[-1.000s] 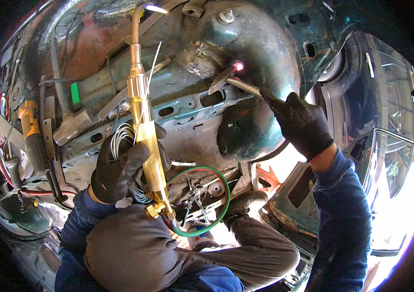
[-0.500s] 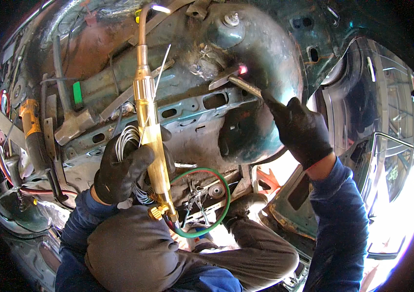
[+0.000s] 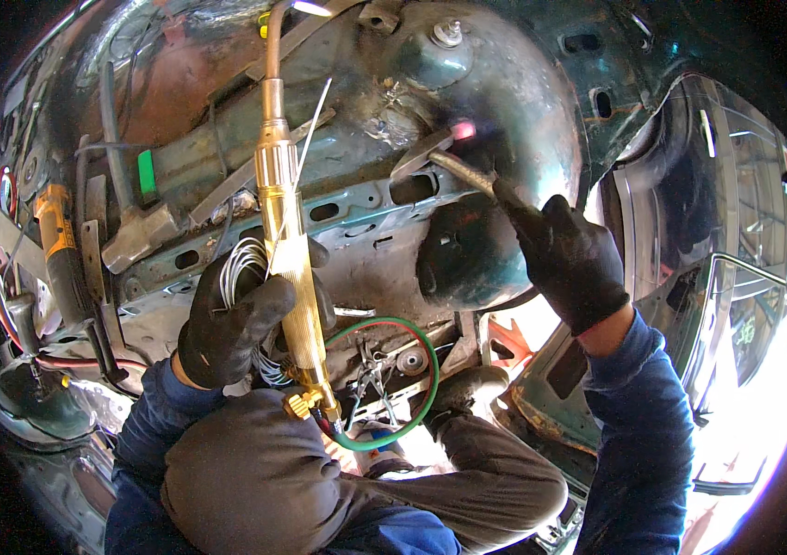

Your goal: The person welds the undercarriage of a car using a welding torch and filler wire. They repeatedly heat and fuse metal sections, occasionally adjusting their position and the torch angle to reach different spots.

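My gloved left hand (image 3: 222, 328) is closed around a brass gas torch (image 3: 290, 264), which stands nearly upright with a bright flame (image 3: 310, 8) at its tip. A loose coil of thin wire (image 3: 243, 264) is held in the same hand, with one end sticking up beside the torch. In my gloved right hand (image 3: 571, 259) is a hammer, gripped by its handle (image 3: 463, 174). Its narrow metal head (image 3: 419, 155) lies just below left of a glowing pink-red spot (image 3: 464, 130) on the rounded, dark green car-body panel (image 3: 514, 83). Whether head and panel touch, I cannot tell.
A sledgehammer (image 3: 142, 239), an orange-black power tool (image 3: 58, 236) and metal bars lie at the left. Green and red hoses (image 3: 432, 379) loop below the torch. Pliers-like tools (image 3: 373, 379) lie beyond my knee (image 3: 541, 486). A slotted rail (image 3: 356, 205) crosses the middle.
The hammer head has tilted and shifted slightly relative to the glowing spot, and my right hand has moved a little down and left. My left hand and torch stay nearly still.
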Demonstrator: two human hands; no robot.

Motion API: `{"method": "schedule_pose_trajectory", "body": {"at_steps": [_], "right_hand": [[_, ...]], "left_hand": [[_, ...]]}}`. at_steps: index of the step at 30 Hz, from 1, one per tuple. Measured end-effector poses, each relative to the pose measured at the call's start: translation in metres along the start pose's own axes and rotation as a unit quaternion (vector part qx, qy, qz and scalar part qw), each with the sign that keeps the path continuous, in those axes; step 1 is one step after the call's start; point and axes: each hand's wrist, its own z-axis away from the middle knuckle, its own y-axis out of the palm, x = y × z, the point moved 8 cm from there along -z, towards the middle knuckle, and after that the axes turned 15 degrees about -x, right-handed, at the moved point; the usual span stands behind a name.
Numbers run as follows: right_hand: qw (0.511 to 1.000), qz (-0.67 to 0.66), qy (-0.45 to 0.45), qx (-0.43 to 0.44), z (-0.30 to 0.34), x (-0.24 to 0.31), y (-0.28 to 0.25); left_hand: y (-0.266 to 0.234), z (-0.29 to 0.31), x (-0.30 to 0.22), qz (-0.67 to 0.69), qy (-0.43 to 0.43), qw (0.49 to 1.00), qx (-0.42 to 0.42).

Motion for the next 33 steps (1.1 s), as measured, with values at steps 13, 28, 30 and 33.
{"method": "schedule_pose_trajectory", "body": {"at_steps": [13,28,30,33], "right_hand": [[0.999,0.034,-0.016,-0.010,-0.003,-0.003,0.015],[0.999,0.036,-0.008,0.012,-0.006,0.003,0.012],[0.999,0.023,-0.009,0.021,-0.003,0.000,0.012],[0.999,0.038,-0.021,0.010,-0.006,-0.003,0.012]], "left_hand": [[-0.006,-0.004,0.001,-0.038,0.005,0.999,-0.015],[-0.004,-0.005,0.003,0.001,-0.011,1.000,-0.001],[-0.005,-0.006,0.003,-0.001,-0.010,1.000,0.002],[-0.006,-0.008,0.003,-0.010,0.001,1.000,0.007]]}}
